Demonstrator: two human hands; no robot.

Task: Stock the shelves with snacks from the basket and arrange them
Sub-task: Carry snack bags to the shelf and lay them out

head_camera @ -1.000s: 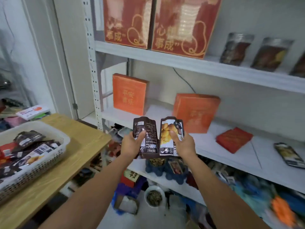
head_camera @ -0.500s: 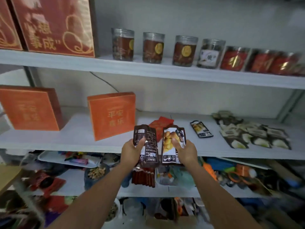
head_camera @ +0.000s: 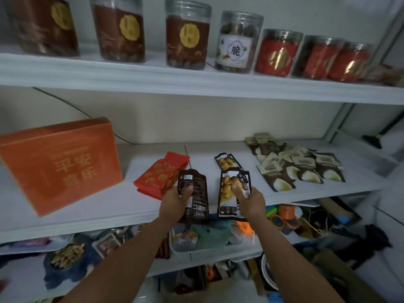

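My left hand grips a dark brown snack pouch, thumb pressed across its printed back. My right hand grips a nut pouch, thumb on its front. I hold both upright and apart over the front edge of the middle shelf. A matching pouch lies flat behind them, with red packets to its left.

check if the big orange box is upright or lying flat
Upright: the orange box stands on its bottom edge on the middle shelf, printed face outward.
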